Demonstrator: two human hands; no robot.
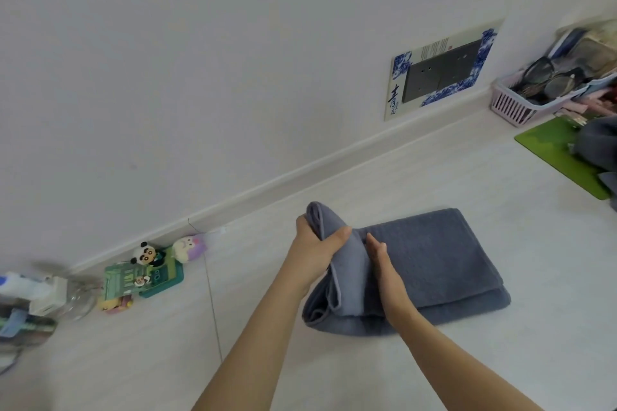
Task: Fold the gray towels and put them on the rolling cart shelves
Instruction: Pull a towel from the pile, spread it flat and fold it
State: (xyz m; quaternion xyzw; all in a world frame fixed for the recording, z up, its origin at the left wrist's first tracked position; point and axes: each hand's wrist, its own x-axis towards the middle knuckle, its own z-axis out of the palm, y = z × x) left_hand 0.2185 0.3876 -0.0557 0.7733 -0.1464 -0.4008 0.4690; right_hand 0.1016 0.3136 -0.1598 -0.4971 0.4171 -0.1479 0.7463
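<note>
A gray towel (434,260) lies partly folded on the pale tabletop (367,377), in the middle of the view. My left hand (317,247) grips the towel's left end and lifts it into a raised flap. My right hand (384,270) lies flat with straight fingers, pressing edge-on into the towel along the crease beside that flap. More gray cloth (597,147) is piled at the right edge, half out of view. No rolling cart is in sight.
A white wall (233,60) with a socket panel (440,70) runs along the back. At far right stand a pink basket (521,103) of glasses and a green mat (561,150). Small toys (147,274) and a glass jar (76,300) sit at left.
</note>
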